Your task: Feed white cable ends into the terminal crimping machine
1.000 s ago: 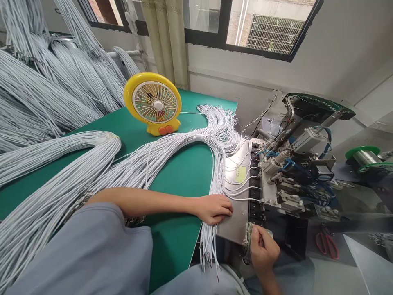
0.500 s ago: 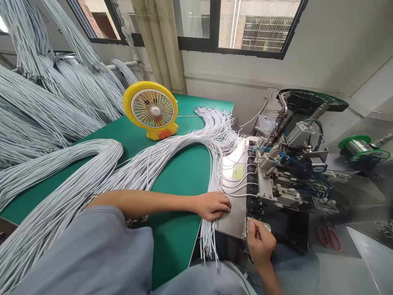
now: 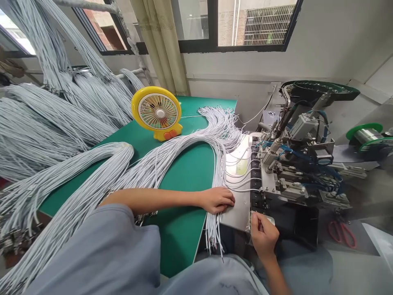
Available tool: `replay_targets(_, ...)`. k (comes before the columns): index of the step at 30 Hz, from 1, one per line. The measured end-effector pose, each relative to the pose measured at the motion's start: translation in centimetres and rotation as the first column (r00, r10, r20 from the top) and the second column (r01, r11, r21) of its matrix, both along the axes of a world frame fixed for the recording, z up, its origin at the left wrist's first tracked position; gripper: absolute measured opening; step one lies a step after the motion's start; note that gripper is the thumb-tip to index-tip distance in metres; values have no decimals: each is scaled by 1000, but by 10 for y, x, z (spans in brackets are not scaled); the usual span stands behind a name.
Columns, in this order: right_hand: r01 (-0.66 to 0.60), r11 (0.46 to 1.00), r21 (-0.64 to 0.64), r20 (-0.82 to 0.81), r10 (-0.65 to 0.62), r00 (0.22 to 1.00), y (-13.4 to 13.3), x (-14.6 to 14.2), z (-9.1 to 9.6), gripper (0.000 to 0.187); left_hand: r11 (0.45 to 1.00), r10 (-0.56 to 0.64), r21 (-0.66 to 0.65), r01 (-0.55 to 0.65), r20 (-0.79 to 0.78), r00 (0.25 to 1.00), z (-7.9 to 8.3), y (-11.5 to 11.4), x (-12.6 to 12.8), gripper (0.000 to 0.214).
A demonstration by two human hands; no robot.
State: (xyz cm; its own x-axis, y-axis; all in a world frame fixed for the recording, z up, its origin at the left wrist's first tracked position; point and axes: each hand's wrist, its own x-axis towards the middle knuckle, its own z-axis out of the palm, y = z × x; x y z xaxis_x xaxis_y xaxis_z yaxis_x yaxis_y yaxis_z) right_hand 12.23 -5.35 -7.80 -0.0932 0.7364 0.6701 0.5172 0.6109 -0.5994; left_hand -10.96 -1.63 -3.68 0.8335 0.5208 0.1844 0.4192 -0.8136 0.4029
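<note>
My left hand (image 3: 218, 200) rests palm down, fingers curled, on a hanging bunch of thin white wires (image 3: 213, 229) at the edge of the green table (image 3: 181, 172). Its fingertips touch the metal plate (image 3: 236, 207) of the wire machine (image 3: 291, 168). My right hand (image 3: 263, 235) is closed in a pinch at the plate's front corner, on something small I cannot make out. Several single wires (image 3: 242, 180) run from the bundle across the plate into the machine's black slots.
A yellow desk fan (image 3: 157, 111) stands at the back of the table. Big bundles of white wires (image 3: 61, 123) cover the left side. Red-handled scissors (image 3: 342, 233) lie right of the machine; a green spool (image 3: 367, 135) sits far right. A window and curtain are behind.
The view has shifted slightly, tilting up and left. Both hands stay in nearly the same places at the plate; the right hand sits a little higher by the corner.
</note>
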Motion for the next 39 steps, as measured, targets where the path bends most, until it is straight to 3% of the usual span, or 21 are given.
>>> replay_targets(16,5,999,36,-22,-4,1000,2,2,4,22,999,14,-32,-17,-93,996,-1,-1,4,30)
replay_targets(21,31,999,31,-36,-30,999,3,3,6,24,999,14,-49,-19,-87,996,3,-18,-2,33)
replay_targets(24,24,999,30,-44,-23,999,3,4,6,24,992,-36,-122,26,-76,996,6,-39,-10,35)
replay_targets(28,9,999,40,-22,-8,1000,1,3,5,23,944,-105,-324,65,-108,989,3,-56,-19,41)
replay_targets(34,-15,999,35,34,14,999,-4,-2,-8,17,942,-106,-329,70,-94,990,-7,-60,-22,37)
replay_targets(39,-49,999,0,-67,49,997,-15,-7,-24,11,937,-159,-328,117,-106,982,-12,-63,-25,20)
